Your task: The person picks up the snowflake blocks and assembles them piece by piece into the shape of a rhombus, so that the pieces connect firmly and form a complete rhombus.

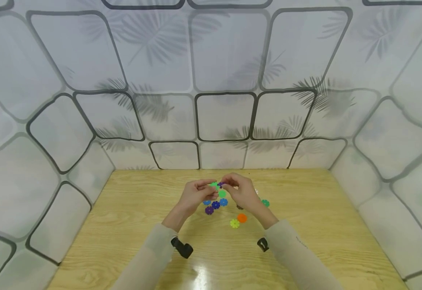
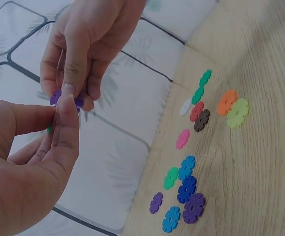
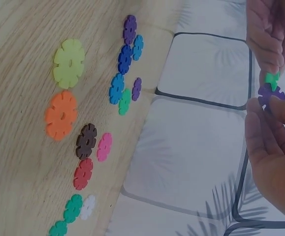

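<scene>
Above the table, my left hand (image 1: 193, 196) pinches a green notched plastic disc (image 3: 271, 78), shaped like a flower. Facing it, my right hand (image 1: 244, 194) pinches a purple notched disc (image 3: 272, 92) between thumb and fingers. The two discs meet edge to edge in the right wrist view; whether their slots are locked cannot be told. Fingers cover much of both. In the left wrist view only a sliver of the green disc shows, beside the purple disc (image 2: 55, 97).
Several loose discs lie flat on the wooden table (image 1: 142, 225), among them a dark blue disc (image 3: 125, 59), an orange disc (image 3: 61, 115), a yellow-green disc (image 3: 69, 63), a brown disc (image 3: 86, 141) and a pink disc (image 3: 104, 147). A patterned curtain (image 1: 225, 117) surrounds the table's back and sides.
</scene>
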Demonstrator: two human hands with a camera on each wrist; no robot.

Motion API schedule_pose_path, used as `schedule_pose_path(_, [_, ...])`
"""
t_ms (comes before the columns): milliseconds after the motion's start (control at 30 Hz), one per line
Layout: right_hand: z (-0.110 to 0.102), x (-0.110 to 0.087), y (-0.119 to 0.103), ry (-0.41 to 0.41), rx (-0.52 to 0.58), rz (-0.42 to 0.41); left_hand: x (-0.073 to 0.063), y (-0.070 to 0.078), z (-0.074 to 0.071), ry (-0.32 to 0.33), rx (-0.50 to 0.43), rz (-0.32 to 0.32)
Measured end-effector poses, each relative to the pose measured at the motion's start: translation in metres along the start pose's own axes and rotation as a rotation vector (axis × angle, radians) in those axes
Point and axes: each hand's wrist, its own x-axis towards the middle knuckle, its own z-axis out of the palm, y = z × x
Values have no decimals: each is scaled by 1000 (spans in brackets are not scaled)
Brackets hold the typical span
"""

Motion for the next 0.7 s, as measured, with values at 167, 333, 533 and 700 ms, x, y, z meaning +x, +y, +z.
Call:
schedule_pose_path(167, [0,-1,1,-12,7,-25,1,-2,-1,10,17,-18])
schedule_pose_path(333, [-1,-3,1,-43,16,-29,0,-4,-3,-43,75,-26])
schedule_pose_path(533, [-3,-6,-1,-65,26,0,1,-4,-3,-68,67,-21])
schedule_pose_path(700, [-7,-11,5,-62,30,36,3,-4,-4,-25,62,-21])
